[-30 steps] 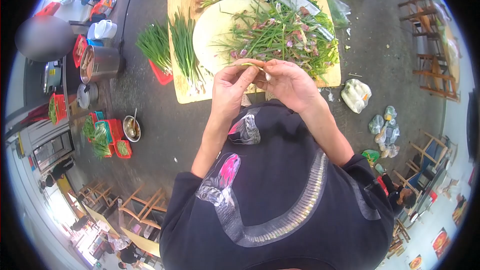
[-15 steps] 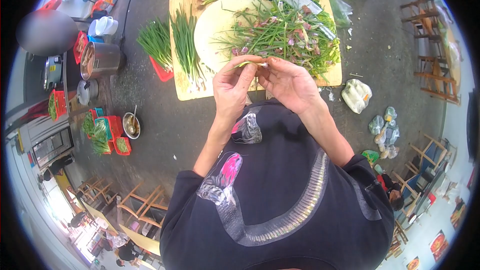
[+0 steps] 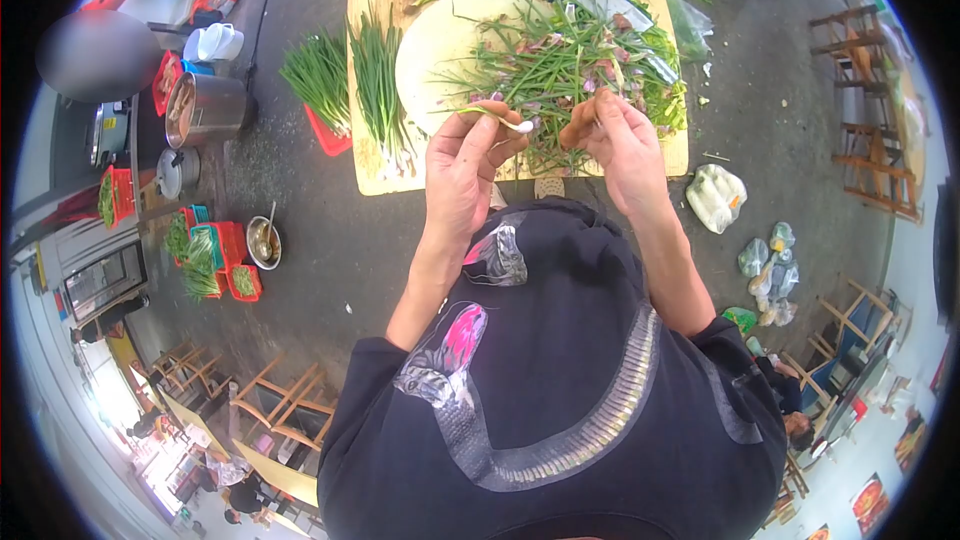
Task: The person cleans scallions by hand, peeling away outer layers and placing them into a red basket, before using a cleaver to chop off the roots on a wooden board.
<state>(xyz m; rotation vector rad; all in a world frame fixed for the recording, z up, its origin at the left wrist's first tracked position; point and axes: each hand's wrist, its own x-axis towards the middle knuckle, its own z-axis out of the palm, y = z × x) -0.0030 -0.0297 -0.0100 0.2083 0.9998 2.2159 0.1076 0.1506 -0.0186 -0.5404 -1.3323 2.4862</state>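
My left hand (image 3: 462, 165) pinches a thin green onion (image 3: 522, 126) between thumb and fingers, its white bulb pointing right. To its right, apart from it, my right hand (image 3: 630, 150) has thumb and fingertips pressed together; I cannot make out what, if anything, is between them. Beyond both hands lies a loose heap of onion greens and purplish peelings (image 3: 560, 65), spread over part of a round pale board (image 3: 425, 50). A neat bunch of green onions (image 3: 377, 90) with white ends lies left of the board.
The wooden table (image 3: 385, 178) stands in front of me. A red basket (image 3: 328, 132) with green onions is at its left. A white bag (image 3: 714, 197) and several small bags (image 3: 768, 270) lie on the floor at right. A steel pot (image 3: 212, 108) stands far left.
My hands have moved apart: the right hand has shifted right, away from the onion. My left hand still holds the onion, whose white bulb now shows uncovered.
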